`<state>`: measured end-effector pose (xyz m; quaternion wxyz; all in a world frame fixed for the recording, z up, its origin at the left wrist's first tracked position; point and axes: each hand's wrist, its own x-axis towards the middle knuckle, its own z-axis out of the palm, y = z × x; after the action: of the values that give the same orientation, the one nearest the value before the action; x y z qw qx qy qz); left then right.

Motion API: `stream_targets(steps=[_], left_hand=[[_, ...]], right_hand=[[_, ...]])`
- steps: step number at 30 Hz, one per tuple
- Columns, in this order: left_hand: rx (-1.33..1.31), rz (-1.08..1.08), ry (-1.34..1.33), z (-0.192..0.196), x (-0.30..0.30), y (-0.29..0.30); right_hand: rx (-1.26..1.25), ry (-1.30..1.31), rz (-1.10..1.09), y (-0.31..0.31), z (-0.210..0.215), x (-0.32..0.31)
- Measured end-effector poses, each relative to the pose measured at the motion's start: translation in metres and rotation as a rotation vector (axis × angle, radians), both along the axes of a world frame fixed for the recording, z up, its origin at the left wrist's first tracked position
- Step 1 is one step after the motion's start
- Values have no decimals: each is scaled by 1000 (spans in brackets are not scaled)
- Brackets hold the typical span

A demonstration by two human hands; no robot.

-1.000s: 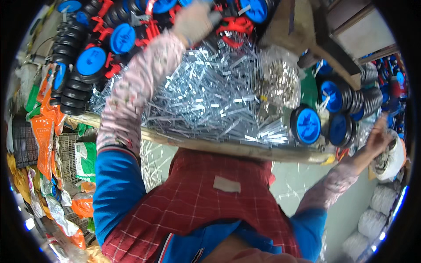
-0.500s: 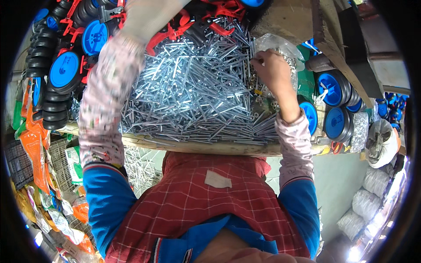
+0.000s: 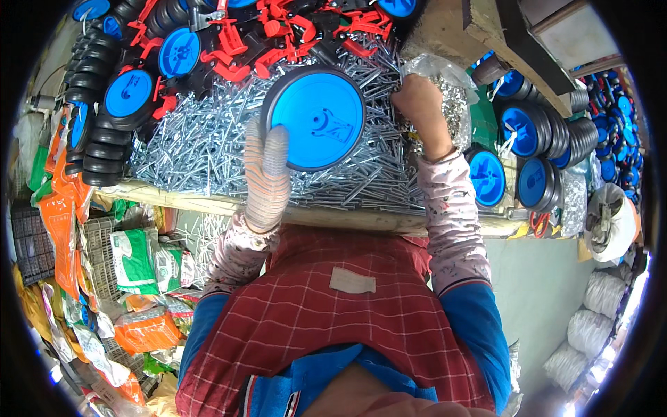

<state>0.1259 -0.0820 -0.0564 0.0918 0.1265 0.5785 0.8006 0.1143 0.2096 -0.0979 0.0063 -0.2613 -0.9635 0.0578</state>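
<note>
My left hand (image 3: 267, 177), in a striped knit glove, grips a blue wheel (image 3: 316, 121) with a black tyre by its near left edge. The wheel's flat blue face is turned up toward me, above a wide heap of long silvery bolts (image 3: 208, 153). My right hand (image 3: 420, 104) is bare and closed, beside a clear plastic bag of small metal nuts (image 3: 455, 108) at the heap's right side. What its curled fingers hold, if anything, is hidden.
Red and black brackets (image 3: 278, 42) lie at the back of the bench. Stacked black tyres (image 3: 104, 146) stand on the left, and more blue wheels (image 3: 521, 132) on the right. A wooden beam (image 3: 514, 48) juts in at upper right. The bench's wooden edge (image 3: 361, 219) runs before me.
My left hand has come back from the far left, bringing a blue wheel over the bolts. My right hand has shifted slightly and its fingers are now curled inward.
</note>
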Motion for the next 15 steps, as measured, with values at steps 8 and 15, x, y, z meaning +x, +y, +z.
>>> stream_targets(steps=[8,15], left_hand=[[62,-282,-192,-6,3,8],[136,-389,-347,-8,-3,26]], right_hand=[[-1186,685,50,-27,57,64],[-720,668,556,-68,68,72]])
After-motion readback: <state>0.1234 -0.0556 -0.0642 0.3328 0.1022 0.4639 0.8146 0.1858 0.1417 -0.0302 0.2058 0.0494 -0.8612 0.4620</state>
